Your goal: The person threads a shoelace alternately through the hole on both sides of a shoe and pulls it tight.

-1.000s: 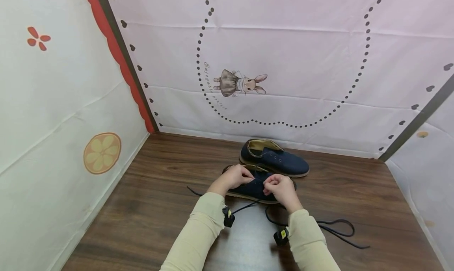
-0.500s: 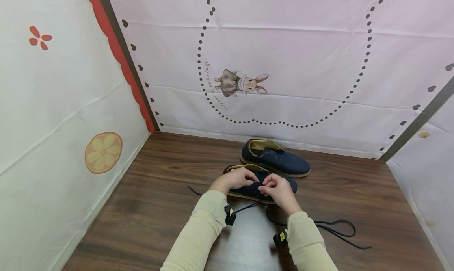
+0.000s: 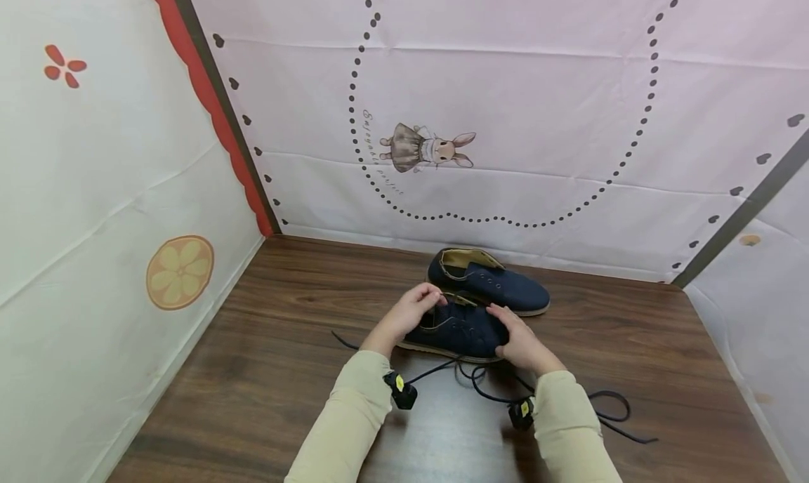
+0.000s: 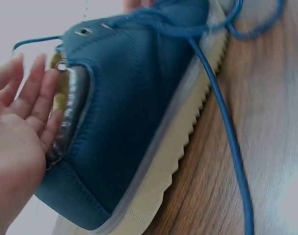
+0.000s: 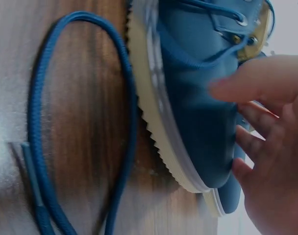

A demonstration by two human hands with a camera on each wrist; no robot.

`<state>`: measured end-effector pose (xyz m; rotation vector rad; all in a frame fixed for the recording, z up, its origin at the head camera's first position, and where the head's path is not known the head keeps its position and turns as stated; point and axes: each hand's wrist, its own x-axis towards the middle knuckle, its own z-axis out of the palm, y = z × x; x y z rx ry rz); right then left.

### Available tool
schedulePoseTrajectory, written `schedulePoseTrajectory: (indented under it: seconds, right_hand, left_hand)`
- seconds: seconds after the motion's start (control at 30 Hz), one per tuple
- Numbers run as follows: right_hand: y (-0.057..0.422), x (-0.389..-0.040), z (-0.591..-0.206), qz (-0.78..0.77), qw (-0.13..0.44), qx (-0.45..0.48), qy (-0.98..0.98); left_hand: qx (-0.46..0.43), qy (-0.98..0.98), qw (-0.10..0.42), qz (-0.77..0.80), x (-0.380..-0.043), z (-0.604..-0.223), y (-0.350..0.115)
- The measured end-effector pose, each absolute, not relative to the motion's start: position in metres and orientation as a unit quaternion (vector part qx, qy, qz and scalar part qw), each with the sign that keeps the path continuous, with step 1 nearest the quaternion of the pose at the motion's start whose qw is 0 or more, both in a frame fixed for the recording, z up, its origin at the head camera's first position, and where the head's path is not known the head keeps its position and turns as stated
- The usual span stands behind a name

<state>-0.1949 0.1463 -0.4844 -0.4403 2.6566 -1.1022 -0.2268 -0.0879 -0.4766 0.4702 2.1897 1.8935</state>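
A navy lace-up shoe (image 3: 458, 339) with a cream sole lies on its sole, toe to the right. A lace (image 4: 231, 134) runs through its eyelets, and long ends trail onto the table. My left hand (image 3: 407, 314) is at the collar; in the left wrist view its loosely extended fingers (image 4: 36, 98) lie beside the shoe opening. My right hand (image 3: 524, 349) spans the toe, thumb on the near side and fingers on the far side. In the right wrist view that thumb (image 5: 252, 83) is blurred over the toe, and the fingertips meet its far side.
A matching navy shoe (image 3: 505, 286) stands just behind, its visible eyelets without a lace. Lace loops (image 5: 36, 98) lie on the wooden table (image 3: 297, 307) in front and to the right. A white printed sheet (image 3: 537, 118) rises behind the table, with more at both sides.
Both hands have left the middle of the shoe, where their fingers were pinched close together. The left has moved back to the collar, the right out to the toe. More lace shows in front.
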Motion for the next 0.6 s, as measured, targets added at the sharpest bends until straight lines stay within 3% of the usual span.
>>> schedulePoseTrajectory:
  seconds: [0.23, 0.6]
  right_hand:
    - [0.134, -0.193, -0.487, -0.265, 0.065, -0.157, 0.949]
    - [0.129, -0.192, -0.483, -0.264, 0.069, -0.134, 0.953]
  left_hand:
    - [0.089, 0.409, 0.080, 0.905, -0.224, -0.468, -0.117]
    - [-0.016, 0.328, -0.015, 0.945, -0.222, -0.449, -0.192]
